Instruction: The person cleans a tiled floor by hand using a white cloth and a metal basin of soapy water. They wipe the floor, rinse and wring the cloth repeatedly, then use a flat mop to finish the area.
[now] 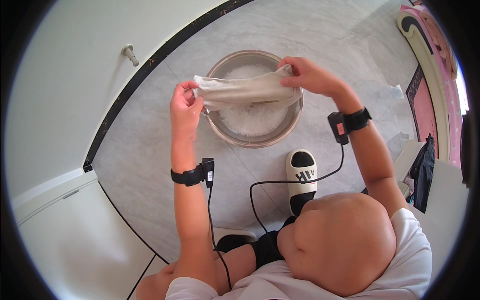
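Observation:
A wet, off-white piece of cloth (pixel 240 90) is stretched sideways above a round metal basin (pixel 255 144). My left hand (pixel 185 103) pinches its left end between thumb and fingers, just past the basin's left rim. At the right rim, my right hand (pixel 305 77) grips the other end. Below the cloth, white suds (pixel 251 122) cover the water in the basin. Part of the water is hidden by the cloth. What kind of garment the cloth is, I cannot tell.
The basin stands on grey floor tiles (pixel 240 168). Close by is my foot in a white slide sandal (pixel 302 167). Black cables (pixel 270 182) run from both wrist straps. A doorstop (pixel 130 55) juts from the white surface at left. A bed with pink bedding (pixel 438 45) stands at right.

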Tool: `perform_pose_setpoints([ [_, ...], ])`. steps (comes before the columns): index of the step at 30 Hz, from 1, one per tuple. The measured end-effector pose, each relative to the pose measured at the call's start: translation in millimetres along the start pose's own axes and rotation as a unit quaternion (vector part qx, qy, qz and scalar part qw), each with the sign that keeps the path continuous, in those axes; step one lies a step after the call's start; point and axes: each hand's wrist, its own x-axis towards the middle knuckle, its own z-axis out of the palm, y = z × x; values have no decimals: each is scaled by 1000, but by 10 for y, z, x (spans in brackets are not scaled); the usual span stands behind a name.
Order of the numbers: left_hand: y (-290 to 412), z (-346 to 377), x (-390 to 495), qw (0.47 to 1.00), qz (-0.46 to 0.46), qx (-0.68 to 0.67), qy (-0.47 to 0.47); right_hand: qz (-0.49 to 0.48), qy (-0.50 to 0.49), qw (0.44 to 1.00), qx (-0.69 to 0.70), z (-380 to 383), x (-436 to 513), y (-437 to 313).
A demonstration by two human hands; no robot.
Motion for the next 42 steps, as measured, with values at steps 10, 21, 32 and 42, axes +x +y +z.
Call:
perform_pose_setpoints([
  [10, 311, -161, -45, 997, 11, 27, -70, 34, -30, 995, 94, -462, -216, -120],
  [21, -622, 474, 35, 813, 187, 550, -35, -38, 93, 912, -397, 905, 509, 598],
  [32, -1181, 798, 241, 964, -128, 227, 54, 43, 135, 935, -325, 1321, 848, 830],
  [42, -1177, 973, 129, 838, -291, -459, 47, -14, 208, 978, 24, 1622, 495, 155],
])
